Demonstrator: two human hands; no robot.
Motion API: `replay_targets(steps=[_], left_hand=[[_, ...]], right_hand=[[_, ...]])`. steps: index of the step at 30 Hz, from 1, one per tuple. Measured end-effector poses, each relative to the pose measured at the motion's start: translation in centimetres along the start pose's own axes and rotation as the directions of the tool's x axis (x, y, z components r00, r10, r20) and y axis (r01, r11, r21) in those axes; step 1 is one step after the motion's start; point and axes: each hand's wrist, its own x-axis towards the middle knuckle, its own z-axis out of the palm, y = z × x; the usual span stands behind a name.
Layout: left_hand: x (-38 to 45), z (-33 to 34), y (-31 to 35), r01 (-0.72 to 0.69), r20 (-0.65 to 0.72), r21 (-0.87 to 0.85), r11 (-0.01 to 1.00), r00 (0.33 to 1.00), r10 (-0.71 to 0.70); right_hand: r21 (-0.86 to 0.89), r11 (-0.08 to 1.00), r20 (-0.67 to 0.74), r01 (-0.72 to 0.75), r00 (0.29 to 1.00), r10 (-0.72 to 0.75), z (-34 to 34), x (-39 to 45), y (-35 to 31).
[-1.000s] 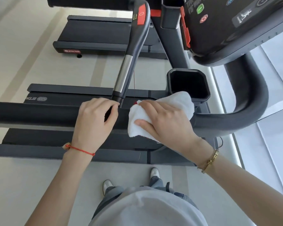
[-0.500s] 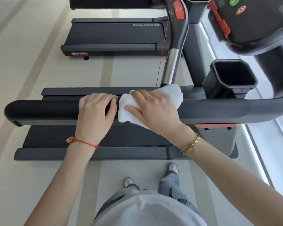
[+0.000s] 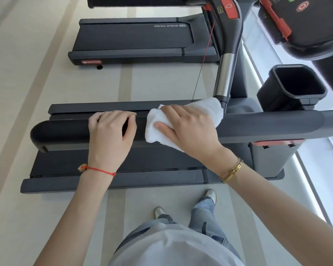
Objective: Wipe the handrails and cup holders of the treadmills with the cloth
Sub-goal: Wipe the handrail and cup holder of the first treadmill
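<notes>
Wiping is in progress on the near handrail (image 3: 258, 127). The right hand (image 3: 188, 129) presses the white cloth (image 3: 206, 110) onto the rail, fingers curled over it. The left hand (image 3: 110, 133) grips the bare rail just left of the cloth. In my judgement the cup holder (image 3: 294, 85), far right, and the rail's left end remain outstanding.

On the far treadmill's deck (image 3: 142, 35), upper middle of the frame, I read "STAR TRAC" upside down in pale letters. The red badge (image 3: 91, 62) on its rear end cap also says "STAR TRAC".
</notes>
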Motion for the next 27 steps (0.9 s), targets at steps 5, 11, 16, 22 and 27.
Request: replay_targets(steps=[5,11,16,22,27], left_hand=[[-0.4,-1.0,-2.3,0.028,-0.023,0.027,0.999,0.999,-0.027],[-0.8,-2.4,-5.7,0.08,-0.049,0.066,0.995,0.996,-0.077],[-1.3,-3.3,-8.1,0.147,-0.109,0.09,0.985,0.985,-0.137],[-2.3,-4.5,-8.8,0.27,-0.143,0.061,0.961,0.955,-0.259],[-3.7,-6.3,-8.6,0.409,-0.166,0.045,0.912,0.903,-0.397]], right_hand=[[0.032,0.999,0.154,0.042,0.987,-0.046,0.6,1.7,-2.9],[0.096,0.982,0.217,0.16,0.96,-0.177,1.5,4.0,-5.8],[0.18,0.954,0.214,0.238,0.937,-0.275,2.3,5.9,-8.2],[0.325,0.887,0.207,0.328,0.89,-0.405,3.1,7.6,-10.4],[0.461,0.756,0.171,0.465,0.789,-0.59,3.7,9.6,-11.9]])
